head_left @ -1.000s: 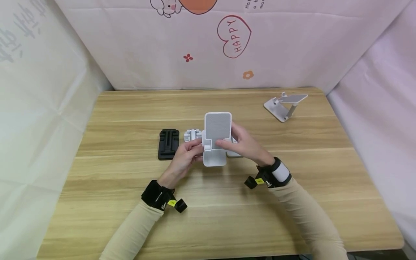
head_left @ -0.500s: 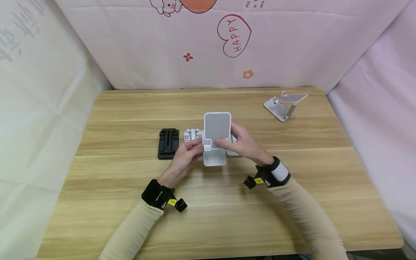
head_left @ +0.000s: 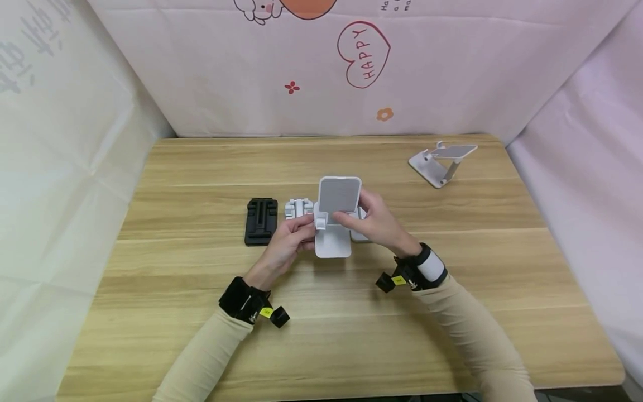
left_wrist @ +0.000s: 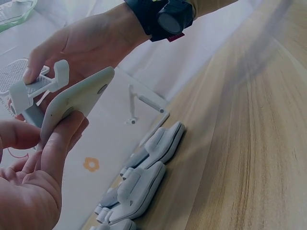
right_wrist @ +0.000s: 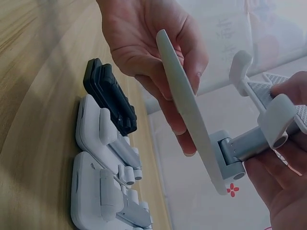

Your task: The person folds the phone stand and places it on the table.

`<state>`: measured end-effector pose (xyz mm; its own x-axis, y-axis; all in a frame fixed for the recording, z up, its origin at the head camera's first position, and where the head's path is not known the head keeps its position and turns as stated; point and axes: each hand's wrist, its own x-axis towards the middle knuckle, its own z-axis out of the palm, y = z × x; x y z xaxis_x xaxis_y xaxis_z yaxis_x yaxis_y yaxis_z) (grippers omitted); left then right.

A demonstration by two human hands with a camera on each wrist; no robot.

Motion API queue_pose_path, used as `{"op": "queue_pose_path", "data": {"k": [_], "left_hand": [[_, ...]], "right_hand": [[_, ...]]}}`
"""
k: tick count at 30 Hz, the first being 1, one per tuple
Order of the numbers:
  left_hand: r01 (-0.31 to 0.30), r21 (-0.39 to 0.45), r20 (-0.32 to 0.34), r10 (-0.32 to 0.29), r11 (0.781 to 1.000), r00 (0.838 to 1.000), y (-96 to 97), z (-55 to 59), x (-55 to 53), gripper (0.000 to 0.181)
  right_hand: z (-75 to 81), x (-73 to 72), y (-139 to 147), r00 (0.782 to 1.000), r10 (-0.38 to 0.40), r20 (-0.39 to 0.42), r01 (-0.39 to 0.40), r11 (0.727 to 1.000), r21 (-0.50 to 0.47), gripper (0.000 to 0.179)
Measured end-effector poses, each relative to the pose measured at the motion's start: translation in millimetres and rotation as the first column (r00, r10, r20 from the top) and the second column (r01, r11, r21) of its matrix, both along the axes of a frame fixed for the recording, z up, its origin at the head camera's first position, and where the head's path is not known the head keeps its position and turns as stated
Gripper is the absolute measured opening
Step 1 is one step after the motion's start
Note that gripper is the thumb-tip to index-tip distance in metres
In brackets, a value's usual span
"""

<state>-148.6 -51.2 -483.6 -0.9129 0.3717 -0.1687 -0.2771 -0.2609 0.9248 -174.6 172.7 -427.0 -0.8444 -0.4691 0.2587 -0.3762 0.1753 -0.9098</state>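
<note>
Head view shows a white phone stand (head_left: 333, 244) held in the air over the wooden table (head_left: 321, 346), between the person's two hands and apart from the tabletop. The left hand (head_left: 285, 244) grips the base plate (right_wrist: 188, 112) by its edge, thumb on one face and fingers on the other. The right hand (head_left: 378, 224) grasps the top panel (head_left: 339, 193), its thumb pressed on the front near the hooks (right_wrist: 278, 119) and its other fingers behind. Base and panel stand apart, joined by the hinged support arm (right_wrist: 250, 143).

The step in hand appears to be unfolding this stand and setting its panel angle. The next move probably calls for a steady hold on the base while the right hand turns the panel about its hinge; too loose a hold might let the base twist.

Near the hands lie a folded black stand (head_left: 261, 222) and folded white stands (head_left: 299, 207), partly hidden in this view. Toward the far right corner, an unfolded white stand (head_left: 436, 168) rests on its base with its panel raised, a likely model for the final shape.
</note>
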Motion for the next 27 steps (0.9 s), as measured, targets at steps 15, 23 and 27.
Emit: {"op": "queue_pose_path", "data": {"k": [15,23,27], "left_hand": [[0.007,0.011,0.012,-0.007,1.000,1.000,0.9,-0.7,0.0,0.048],[0.013,0.015,0.023,-0.013,1.000,1.000,2.0,-0.2,0.9,0.050],[0.015,0.013,0.021,-0.015,1.000,1.000,2.0,-0.7,0.9,0.050]], "right_hand": [[-5.7,-1.3,-1.5,0.998,-0.050,-0.035,0.050,0.999,0.020,0.047],[-6.8,-1.3,-2.7,0.996,-0.088,-0.028,0.088,0.996,0.015,0.044],[-7.5,-2.0,-3.0,0.995,-0.097,-0.030,0.097,0.995,0.008,0.044]]}}
